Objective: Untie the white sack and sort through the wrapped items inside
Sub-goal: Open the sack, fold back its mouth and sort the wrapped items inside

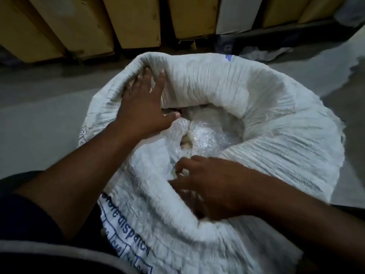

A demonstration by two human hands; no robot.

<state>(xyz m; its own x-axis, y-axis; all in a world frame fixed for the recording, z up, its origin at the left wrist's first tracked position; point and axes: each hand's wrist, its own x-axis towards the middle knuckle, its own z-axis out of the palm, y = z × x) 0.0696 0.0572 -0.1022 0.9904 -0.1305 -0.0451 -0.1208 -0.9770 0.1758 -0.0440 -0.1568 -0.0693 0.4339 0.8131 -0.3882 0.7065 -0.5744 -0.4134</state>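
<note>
On the grey floor [39,115] sits the white sack [276,139], mouth wide open, rim rolled outward — bubble-wrapped items [203,135] showing in the hollow. Left hand [144,107] is spread flat, fingers apart, pressing the far-left rim. Right hand [213,186] curls over the near rim, fingers bent into the fabric — blurred, grip uncertain. Bare floor lies left; cardboard boxes [136,20] line the back.

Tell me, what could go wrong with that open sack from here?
The left hand only presses the sack rim back, so the soft mouth could fold in again. The right hand pulls at thin clear wrapping, which might tear. The wrapped items are barely visible, so something fragile could get squeezed.
</note>
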